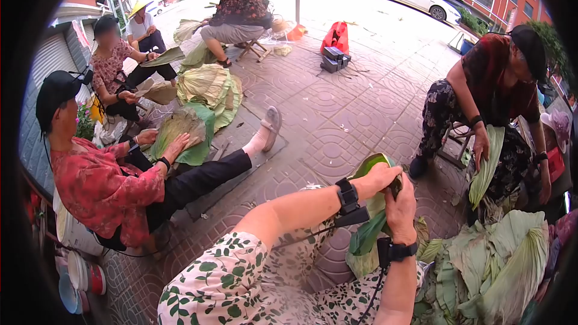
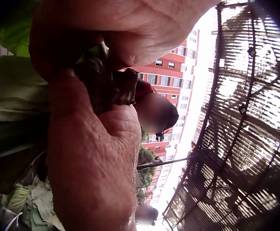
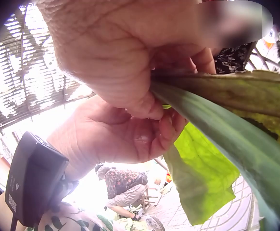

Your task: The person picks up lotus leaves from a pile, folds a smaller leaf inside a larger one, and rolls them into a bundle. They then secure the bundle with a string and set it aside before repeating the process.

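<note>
In the head view, my left hand [image 1: 379, 179] and my right hand [image 1: 401, 207] meet at the gathered end of some large green leaves [image 1: 368, 236] with the look of lotus leaves. Both hands pinch this end. In the right wrist view, my right hand [image 3: 116, 57] is nearest the camera, with my left hand [image 3: 125, 132] just below it. A dark green folded leaf [image 3: 217, 125] and a bright, thin leaf [image 3: 197, 168] spread out from the fingers. A dark, crumpled tip [image 2: 125, 89] shows between the thumbs in the left wrist view.
A pile of pale green leaves [image 1: 487, 265] lies by my right leg. A person [image 1: 500, 102] sits at the right with a folded leaf. On the left, a person in red [image 1: 108, 186] stretches a leg across the paving. Farther back are more seated people and a red bag [image 1: 336, 37].
</note>
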A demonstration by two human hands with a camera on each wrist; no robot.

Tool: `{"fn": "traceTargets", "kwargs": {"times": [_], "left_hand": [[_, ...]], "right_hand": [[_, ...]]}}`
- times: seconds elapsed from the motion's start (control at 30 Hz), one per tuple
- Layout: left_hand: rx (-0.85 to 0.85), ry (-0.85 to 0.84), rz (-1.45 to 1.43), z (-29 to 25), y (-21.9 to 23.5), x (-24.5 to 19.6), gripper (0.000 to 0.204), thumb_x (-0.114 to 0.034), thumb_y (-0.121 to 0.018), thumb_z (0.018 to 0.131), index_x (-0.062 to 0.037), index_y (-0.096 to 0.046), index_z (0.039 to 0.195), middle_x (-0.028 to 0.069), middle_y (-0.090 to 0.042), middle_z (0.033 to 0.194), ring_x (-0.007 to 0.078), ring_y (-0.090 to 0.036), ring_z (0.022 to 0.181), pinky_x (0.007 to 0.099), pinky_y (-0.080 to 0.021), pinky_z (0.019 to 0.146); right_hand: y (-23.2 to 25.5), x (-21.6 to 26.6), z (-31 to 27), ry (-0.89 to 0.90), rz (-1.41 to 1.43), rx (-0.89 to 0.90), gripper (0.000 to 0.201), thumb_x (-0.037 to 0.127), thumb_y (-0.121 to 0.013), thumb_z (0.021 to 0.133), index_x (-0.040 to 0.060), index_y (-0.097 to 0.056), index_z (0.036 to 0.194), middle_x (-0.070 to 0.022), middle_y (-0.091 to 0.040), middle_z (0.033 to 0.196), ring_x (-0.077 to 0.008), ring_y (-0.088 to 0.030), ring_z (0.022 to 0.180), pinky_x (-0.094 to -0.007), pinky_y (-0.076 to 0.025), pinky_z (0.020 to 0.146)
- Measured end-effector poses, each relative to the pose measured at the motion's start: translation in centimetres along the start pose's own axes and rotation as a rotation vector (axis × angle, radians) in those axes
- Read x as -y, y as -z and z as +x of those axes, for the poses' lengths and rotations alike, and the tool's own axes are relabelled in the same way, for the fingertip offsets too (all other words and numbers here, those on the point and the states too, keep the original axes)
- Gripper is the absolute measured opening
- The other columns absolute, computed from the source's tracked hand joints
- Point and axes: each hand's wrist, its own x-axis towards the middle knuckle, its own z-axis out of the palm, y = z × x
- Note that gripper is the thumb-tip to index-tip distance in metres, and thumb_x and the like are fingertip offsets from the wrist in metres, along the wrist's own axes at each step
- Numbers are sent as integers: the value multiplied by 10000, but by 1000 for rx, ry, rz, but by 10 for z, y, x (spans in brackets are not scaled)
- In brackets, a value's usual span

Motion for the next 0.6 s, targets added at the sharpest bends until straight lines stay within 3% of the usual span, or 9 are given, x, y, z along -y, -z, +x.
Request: {"fn": "traceTargets", "kwargs": {"times": [0.6], "left_hand": [[-16, -21, 7, 0, -1, 1, 285, -329, -514, 873, -59, -603, 854, 17, -575, 759, 110, -539, 669, 275, -443, 552]], "right_hand": [[0, -2, -1, 4, -13, 6, 545, 69, -624, 777, -30, -394, 1262, -216, -523, 1076, -378, -526, 983, -411, -437, 816]]}}
